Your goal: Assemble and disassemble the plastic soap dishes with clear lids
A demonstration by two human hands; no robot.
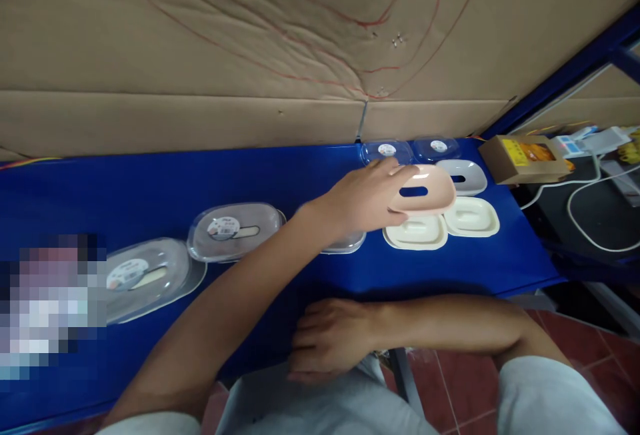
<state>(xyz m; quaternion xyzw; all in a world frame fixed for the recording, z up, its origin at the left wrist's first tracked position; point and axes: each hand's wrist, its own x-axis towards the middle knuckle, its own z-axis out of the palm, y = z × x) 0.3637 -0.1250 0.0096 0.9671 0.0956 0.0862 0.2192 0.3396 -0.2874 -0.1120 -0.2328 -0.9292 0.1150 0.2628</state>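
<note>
My left hand (370, 196) reaches across to the right and grips the left end of a pink slotted dish (440, 188), thumb below and fingers over the rim. The dish is above two cream dishes (416, 232) on the blue table, overlapping them in view. Behind it lies a white slotted dish (473, 178). Two clear lids (386, 150) with round labels lie near the wall. My right hand (330, 338) is at the table's front edge with its fingers curled, and no object shows in it.
Left along the blue table (280, 175) lie several lidded dishes, one clear lidded dish (235, 228) among them. A cardboard box (523, 158) with orange contents stands at the right end, near white cables (575, 202). A cardboard wall (240, 35) rises behind. Something at the far left is blurred out.
</note>
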